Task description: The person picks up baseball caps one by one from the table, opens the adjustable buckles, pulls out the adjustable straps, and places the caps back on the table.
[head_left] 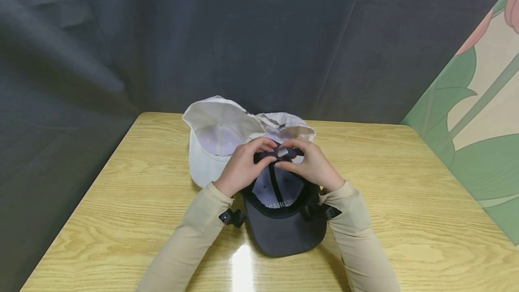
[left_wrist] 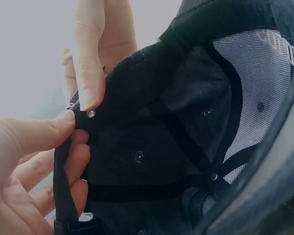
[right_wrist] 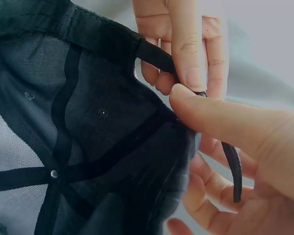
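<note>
A dark baseball cap (head_left: 284, 238) has its inside facing up and its brim toward me. Reversed lettering shows through its pale mesh front panel (head_left: 279, 188). At its back, a metal buckle (head_left: 281, 151) sits on the adjustment strap (right_wrist: 157, 56). My left hand (head_left: 245, 163) pinches the strap left of the buckle between thumb and fingers. From the other side, my right hand (head_left: 312, 163) pinches the back band close by, thumbs nearly meeting in the right wrist view. There, a loose strap end (right_wrist: 232, 171) hangs past the right hand's fingers.
Behind the dark cap, a white cap (head_left: 204, 161) lies on the left with its opening up. Another whitish cap (head_left: 289, 120) stands beside it, partly covered by my hands. All are on a wooden table (head_left: 405, 193); a dark curtain (head_left: 251, 39) hangs behind.
</note>
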### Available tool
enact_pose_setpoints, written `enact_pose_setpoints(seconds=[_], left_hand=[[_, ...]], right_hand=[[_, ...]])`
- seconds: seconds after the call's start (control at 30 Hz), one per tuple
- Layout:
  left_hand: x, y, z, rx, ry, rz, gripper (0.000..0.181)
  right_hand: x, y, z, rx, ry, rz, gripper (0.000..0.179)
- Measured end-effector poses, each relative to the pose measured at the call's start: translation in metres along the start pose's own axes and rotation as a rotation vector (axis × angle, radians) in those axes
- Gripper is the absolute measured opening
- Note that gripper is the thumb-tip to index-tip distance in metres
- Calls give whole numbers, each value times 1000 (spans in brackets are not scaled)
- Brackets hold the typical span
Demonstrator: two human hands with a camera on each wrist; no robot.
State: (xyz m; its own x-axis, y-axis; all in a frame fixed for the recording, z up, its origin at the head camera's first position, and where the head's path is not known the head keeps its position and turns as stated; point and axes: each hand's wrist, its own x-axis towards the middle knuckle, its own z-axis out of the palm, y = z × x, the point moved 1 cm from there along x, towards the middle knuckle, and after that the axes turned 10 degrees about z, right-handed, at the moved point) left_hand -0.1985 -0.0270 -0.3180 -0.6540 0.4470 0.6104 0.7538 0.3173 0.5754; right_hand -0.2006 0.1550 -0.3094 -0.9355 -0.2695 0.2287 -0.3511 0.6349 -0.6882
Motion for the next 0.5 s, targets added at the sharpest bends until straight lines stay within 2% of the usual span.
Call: enact_pose_setpoints(seconds=[0.5], left_hand=[[1,0,-1,-7,-15,-29,20]], right_hand=[[-3,-2,-5,-75,52,-18,36]])
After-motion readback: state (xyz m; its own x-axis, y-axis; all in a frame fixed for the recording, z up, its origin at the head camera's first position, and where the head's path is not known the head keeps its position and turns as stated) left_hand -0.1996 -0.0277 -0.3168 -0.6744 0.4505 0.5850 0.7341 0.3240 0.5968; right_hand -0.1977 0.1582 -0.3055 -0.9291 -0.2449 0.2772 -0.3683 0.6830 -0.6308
